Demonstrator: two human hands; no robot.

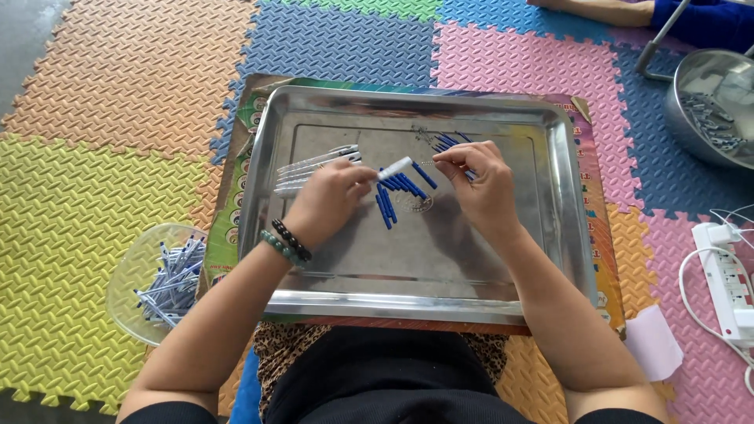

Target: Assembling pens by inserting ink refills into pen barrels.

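Note:
A steel tray rests on a printed cardboard sheet over my lap. My left hand, with bead bracelets on the wrist, pinches a white pen barrel with a blue end and also holds several clear-white barrels fanned out to the left. My right hand is closed around a few small blue pen parts, its fingertips close to the barrel's tip. Several loose blue parts lie on the tray between both hands.
A clear plastic bowl of assembled pens sits on the foam mat at my left. A steel bowl with small parts stands far right, by another person's blue sleeve. A white power strip and a pink paper lie right.

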